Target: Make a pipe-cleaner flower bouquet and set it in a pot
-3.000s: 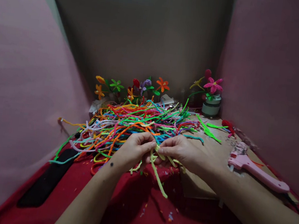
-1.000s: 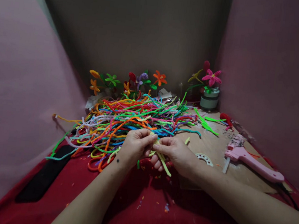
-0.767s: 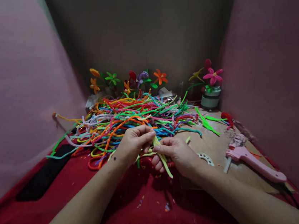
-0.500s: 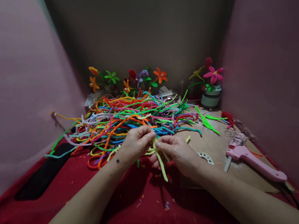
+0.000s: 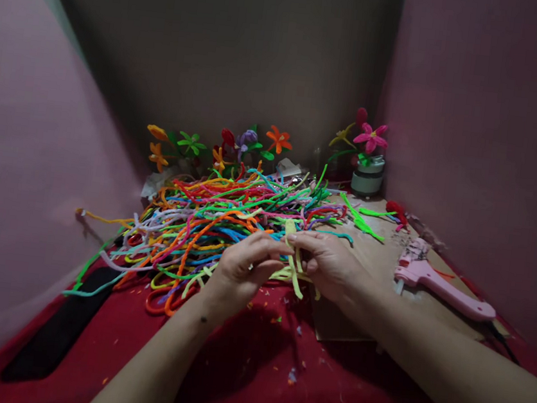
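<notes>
Pale yellow pipe cleaners (image 5: 294, 281), bent together, are between my hands, with a flat, folded part standing up above the fingers and loose ends hanging down. My right hand (image 5: 332, 264) pinches them between thumb and fingertips. My left hand (image 5: 246, 264) is beside them, fingers stretched to the right and thumb apart; its fingertips are at the strands, perhaps touching them. Behind both hands spreads a large heap of many-coloured pipe cleaners (image 5: 227, 223).
At right a pink glue gun (image 5: 452, 293) lies on a brown board (image 5: 364, 254). Bright green pieces (image 5: 363, 220) lie farther back. Pipe-cleaner flowers (image 5: 279, 139) and a small jar (image 5: 367, 177) stand behind. A black strip (image 5: 59, 333) lies left on the red cloth (image 5: 248, 380), among scraps.
My left fingers have loosened from their pinch and straightened. The pale yellow piece has turned, its folded part now pointing up in my right hand. The whole view has shifted slightly.
</notes>
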`<action>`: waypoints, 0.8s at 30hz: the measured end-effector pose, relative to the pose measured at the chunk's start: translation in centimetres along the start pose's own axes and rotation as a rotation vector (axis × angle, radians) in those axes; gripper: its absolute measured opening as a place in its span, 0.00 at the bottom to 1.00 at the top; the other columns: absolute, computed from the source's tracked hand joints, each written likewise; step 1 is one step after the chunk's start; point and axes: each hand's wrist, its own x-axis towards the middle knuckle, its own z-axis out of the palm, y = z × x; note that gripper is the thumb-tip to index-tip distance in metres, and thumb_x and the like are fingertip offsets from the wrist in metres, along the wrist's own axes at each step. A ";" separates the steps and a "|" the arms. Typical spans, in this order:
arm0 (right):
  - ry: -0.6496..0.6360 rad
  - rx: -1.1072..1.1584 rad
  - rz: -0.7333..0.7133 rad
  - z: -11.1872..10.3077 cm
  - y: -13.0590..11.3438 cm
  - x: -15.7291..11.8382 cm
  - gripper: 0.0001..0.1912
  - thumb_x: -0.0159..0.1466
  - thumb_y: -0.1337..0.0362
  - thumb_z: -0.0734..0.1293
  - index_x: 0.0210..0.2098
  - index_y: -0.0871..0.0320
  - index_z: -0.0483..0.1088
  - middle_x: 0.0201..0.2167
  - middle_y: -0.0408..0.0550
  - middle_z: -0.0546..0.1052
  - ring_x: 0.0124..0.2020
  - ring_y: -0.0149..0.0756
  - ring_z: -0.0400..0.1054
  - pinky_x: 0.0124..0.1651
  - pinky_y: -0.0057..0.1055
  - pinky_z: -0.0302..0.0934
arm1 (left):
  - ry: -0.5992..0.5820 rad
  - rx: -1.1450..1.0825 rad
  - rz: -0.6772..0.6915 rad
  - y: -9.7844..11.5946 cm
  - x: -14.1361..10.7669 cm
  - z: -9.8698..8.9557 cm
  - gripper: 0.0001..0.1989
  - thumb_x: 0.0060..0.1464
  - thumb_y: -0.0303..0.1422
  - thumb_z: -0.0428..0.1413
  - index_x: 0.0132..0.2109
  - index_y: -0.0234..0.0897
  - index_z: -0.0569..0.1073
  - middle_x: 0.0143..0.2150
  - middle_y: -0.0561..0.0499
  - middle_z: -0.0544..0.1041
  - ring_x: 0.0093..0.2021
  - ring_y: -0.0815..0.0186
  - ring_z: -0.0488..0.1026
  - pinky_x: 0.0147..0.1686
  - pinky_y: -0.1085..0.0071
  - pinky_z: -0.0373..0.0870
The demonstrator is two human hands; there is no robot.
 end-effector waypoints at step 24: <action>0.033 -0.429 -0.202 -0.1 -0.1 -0.3 0.12 0.54 0.61 0.66 0.17 0.60 0.66 0.13 0.37 0.61 0.16 0.25 0.52 0.20 0.25 0.45 | 0.104 0.372 0.015 0.2 -0.3 1.0 0.04 0.53 0.28 0.52 0.34 0.36 0.72 0.28 0.52 0.74 0.27 0.70 0.70 0.30 0.77 0.63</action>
